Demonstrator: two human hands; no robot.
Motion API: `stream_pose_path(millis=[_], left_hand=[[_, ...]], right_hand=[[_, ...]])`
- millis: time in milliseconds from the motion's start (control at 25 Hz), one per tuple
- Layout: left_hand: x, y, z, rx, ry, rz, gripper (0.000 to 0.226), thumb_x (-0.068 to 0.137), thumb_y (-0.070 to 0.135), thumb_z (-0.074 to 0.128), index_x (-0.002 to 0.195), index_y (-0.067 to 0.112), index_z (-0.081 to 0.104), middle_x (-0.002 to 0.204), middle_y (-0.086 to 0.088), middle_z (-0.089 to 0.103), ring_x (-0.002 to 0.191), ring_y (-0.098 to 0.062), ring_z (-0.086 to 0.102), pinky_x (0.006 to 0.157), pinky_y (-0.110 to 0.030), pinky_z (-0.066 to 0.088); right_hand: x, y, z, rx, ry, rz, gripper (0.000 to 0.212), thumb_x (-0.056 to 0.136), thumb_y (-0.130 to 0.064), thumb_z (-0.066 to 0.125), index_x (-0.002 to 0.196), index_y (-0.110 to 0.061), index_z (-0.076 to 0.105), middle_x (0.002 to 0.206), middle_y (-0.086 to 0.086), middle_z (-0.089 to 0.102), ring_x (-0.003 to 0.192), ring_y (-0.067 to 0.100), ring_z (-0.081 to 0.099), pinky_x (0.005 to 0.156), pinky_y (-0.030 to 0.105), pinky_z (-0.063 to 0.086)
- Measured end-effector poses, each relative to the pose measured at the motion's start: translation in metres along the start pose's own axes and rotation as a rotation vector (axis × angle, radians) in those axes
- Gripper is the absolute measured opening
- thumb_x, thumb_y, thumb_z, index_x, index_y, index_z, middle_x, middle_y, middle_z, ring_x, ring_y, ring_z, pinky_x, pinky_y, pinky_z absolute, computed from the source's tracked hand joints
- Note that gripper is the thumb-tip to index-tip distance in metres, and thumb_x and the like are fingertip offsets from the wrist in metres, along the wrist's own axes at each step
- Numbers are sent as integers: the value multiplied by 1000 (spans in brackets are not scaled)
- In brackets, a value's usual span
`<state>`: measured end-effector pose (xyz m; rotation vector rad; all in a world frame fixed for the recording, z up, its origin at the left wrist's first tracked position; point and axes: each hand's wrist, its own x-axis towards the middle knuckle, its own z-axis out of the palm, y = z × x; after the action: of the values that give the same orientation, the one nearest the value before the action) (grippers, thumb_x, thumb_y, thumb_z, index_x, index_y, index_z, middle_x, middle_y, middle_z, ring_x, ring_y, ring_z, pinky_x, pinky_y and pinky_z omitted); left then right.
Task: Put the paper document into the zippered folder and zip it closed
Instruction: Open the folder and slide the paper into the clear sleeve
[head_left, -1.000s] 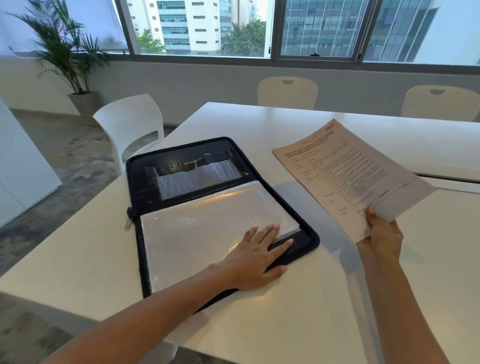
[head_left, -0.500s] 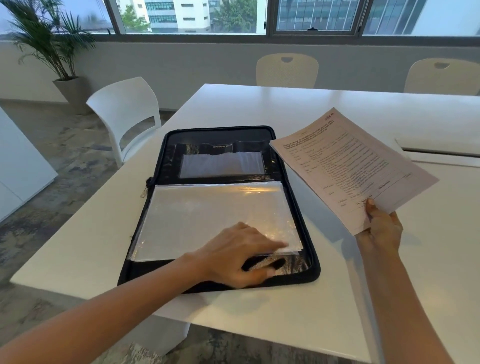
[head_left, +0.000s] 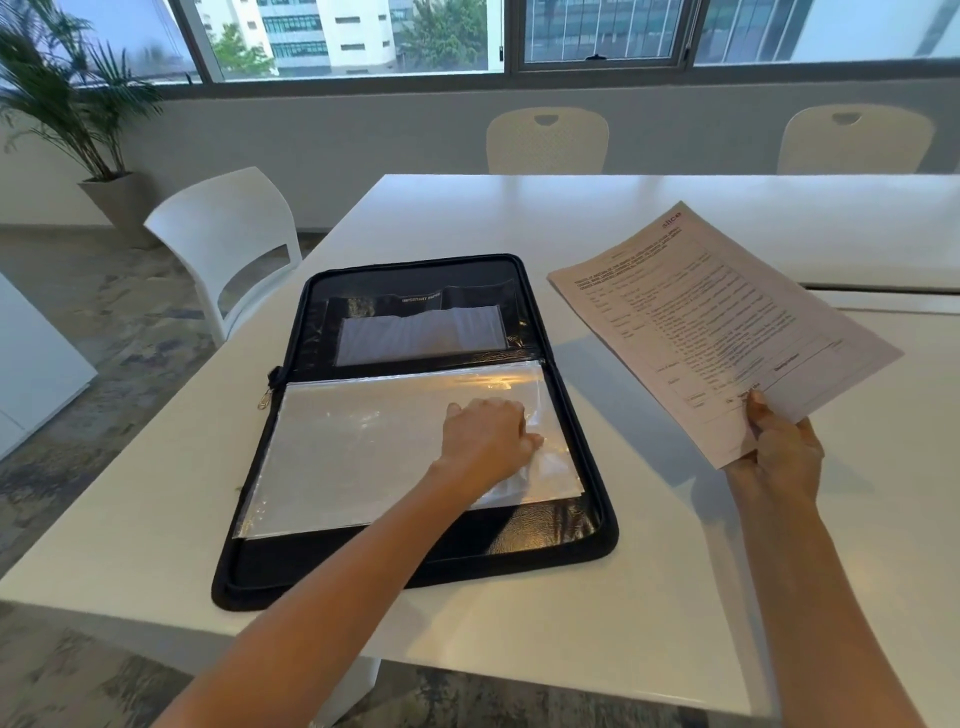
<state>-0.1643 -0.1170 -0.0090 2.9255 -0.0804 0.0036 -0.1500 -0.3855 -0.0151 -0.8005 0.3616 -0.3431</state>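
Observation:
A black zippered folder (head_left: 519, 540) lies open flat on the white table (head_left: 571, 613), its zipper pull (head_left: 265, 399) at the left of the spine. Clear plastic sleeves (head_left: 353, 447) cover its near half. My left hand (head_left: 485, 434) rests on the right part of the sleeves, fingers curled and pinching the sleeve's right edge. To the right of the folder, my right hand (head_left: 782, 447) holds the printed paper document (head_left: 717, 332) by its near corner, raised above the table.
A white chair (head_left: 228, 244) stands at the table's left. Two beige chairs (head_left: 548, 140) sit along the far side. A potted plant (head_left: 78, 114) is in the far left corner. A seam (head_left: 883, 296) separates this table from another on the right.
The folder has swung from a slant to square with me. My left hand went from lying flat at the folder's near right corner to pinching the sleeve edge farther up. The document stayed raised.

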Motion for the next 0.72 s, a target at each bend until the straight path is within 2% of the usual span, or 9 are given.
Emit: stream_pose_path(millis=[120,240,360,560,640,720], left_hand=[[6,-9,-9,-190,-30,-39,26,95,41,56,96,20,72,87,5,69,75,-10,59,85,-40,52],[13,-15,-21,-255,-149,-83,22,96,33,56,102,22,75,94,4,73,78,-12,63,79,-35,57],[17,-17,-29,-281,-131,-119,17,93,33,62,96,23,75,90,4,74,76,-12,64,78,-34,58],[22,-16,-35,-296,-85,-161,17,90,39,66,80,28,73,74,4,71,63,-13,60,63,-30,53],[23,-15,-36,-285,-93,-164,18,91,39,64,76,30,71,73,4,71,63,-13,59,62,-30,52],[23,-13,-36,-278,-89,-170,20,91,39,64,73,32,69,75,4,72,67,-16,63,68,-33,57]], right_hand=[[0,-3,-7,-13,-15,6,29,88,-3,62,106,-24,70,114,3,72,108,23,67,89,47,56],[4,-6,-7,-58,-36,11,32,89,-2,59,111,-23,68,120,5,70,111,23,65,90,47,55],[10,-16,-9,-179,-102,6,30,90,-4,59,106,-26,70,114,1,72,105,21,68,76,40,61],[25,-45,-14,-470,-215,-33,22,85,-7,64,97,-23,74,92,-5,78,81,18,74,61,31,61],[29,-54,-14,-539,-233,-49,27,84,-7,65,108,-19,71,88,-7,78,76,16,74,58,28,60],[30,-59,-14,-570,-221,-68,33,84,-9,66,116,-17,67,92,-6,76,74,16,74,58,27,60]])
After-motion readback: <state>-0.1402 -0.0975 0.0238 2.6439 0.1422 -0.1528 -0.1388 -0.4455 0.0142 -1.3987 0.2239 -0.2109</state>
